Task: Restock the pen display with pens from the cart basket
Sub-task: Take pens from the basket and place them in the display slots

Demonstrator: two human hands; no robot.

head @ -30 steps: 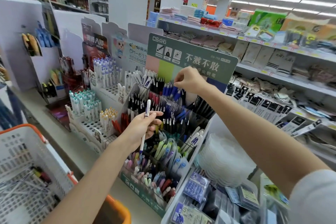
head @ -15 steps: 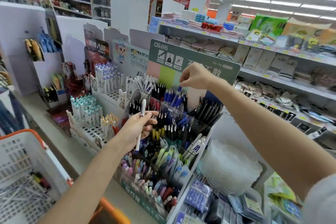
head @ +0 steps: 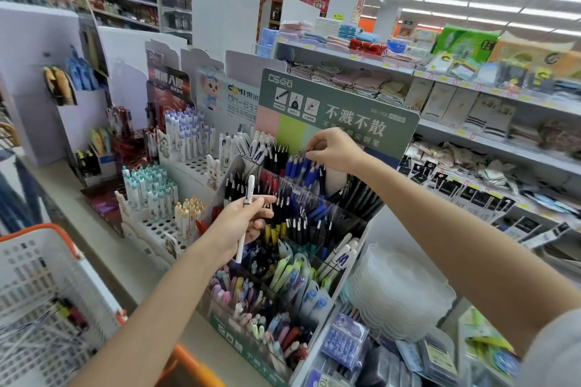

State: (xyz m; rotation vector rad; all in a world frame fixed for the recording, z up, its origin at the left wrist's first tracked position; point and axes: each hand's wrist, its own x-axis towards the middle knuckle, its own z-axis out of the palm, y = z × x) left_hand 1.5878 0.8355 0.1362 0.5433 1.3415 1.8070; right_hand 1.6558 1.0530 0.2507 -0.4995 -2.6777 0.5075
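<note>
Lowered since half a second ago from across the lettering of the header card (head: 345, 104), the right hand (head: 336, 151) now meets the back row; the left hand has scarcely shifted. At 8 o'clock, the cart basket (head: 41, 231) holds a few remaining pens (head: 67, 313). Left hand (head: 239, 223), at centre: fingers clasp a white pen (head: 250, 188), long axis near upright, cap end toward 12 o'clock, tip toward 6 o'clock, in front of the pen display (head: 248, 352). Right hand, at 1 o'clock from the left: fingers pinch the top of a blue pen (head: 298, 166) standing among its like in the rear compartment, directly below the fingertips. Judged step: seating the blue pen. The white pen would follow, and the left hand is the nearer to the display's front tiers. The display stands on a pale surface (head: 103, 245) beside other pen racks (head: 151, 198). Stocked shop shelves (head: 490, 148) fill 3 o'clock, under ceiling strip lights.
</note>
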